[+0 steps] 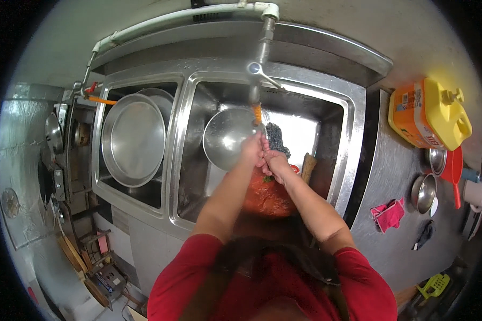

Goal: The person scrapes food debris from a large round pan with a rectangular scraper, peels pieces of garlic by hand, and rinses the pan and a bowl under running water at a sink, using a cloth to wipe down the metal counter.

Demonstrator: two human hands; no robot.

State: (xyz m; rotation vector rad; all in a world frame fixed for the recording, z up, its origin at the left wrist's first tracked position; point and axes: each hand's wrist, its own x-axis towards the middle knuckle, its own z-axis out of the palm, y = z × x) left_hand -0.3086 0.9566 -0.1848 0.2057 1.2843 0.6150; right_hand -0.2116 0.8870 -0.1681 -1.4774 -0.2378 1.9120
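My left hand (252, 149) and my right hand (277, 163) meet under the orange end (257, 114) of the tap (255, 86), fingers close together. Whatever may be between the fingers is too small and hidden to make out. Beside my left hand, a round steel bowl (225, 136) sits in the right sink basin (192, 180). A dark, rough-textured scrubber or cloth (277, 136) lies just beyond my right hand. Below both hands is a red-orange plastic bag (267, 198), with a bit of green (267, 178) showing near it. To its right leans a brown, stick-like piece (308, 168).
Large round steel pans (134, 140) rest in the left basin. On the steel counter at right are a yellow jug (429, 114), a pink cloth (388, 214), a small steel bowl (423, 193) and a red dipper (452, 168). A pipe (184, 20) crosses the wall.
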